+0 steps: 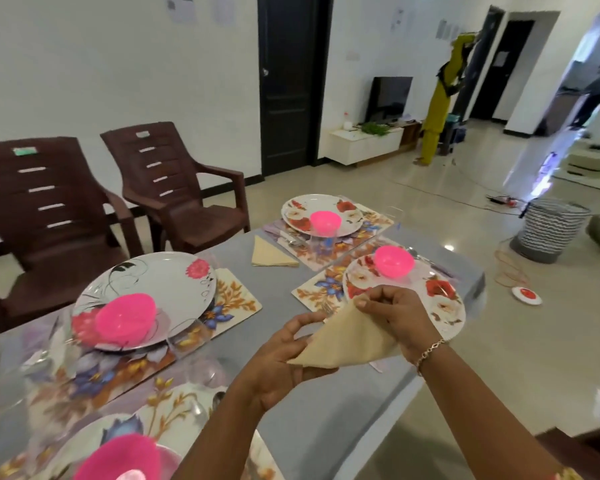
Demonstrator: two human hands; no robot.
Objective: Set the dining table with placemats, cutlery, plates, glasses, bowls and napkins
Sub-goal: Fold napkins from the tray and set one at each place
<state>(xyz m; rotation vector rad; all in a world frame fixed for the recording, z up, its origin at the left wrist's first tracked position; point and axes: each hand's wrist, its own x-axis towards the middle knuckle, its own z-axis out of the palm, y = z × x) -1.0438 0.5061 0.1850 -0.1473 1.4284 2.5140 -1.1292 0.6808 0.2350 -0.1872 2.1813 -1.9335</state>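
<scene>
A folded napkin (347, 341) is pinched at its top by the right hand (392, 313) and cupped underneath by the left hand (284, 358), above the table (326, 427), near the right plate (440, 299). If released carelessly, the fold may open or the nearby glass may be struck.

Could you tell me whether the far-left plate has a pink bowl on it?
Yes, a pink bowl sits on that plate.
</scene>
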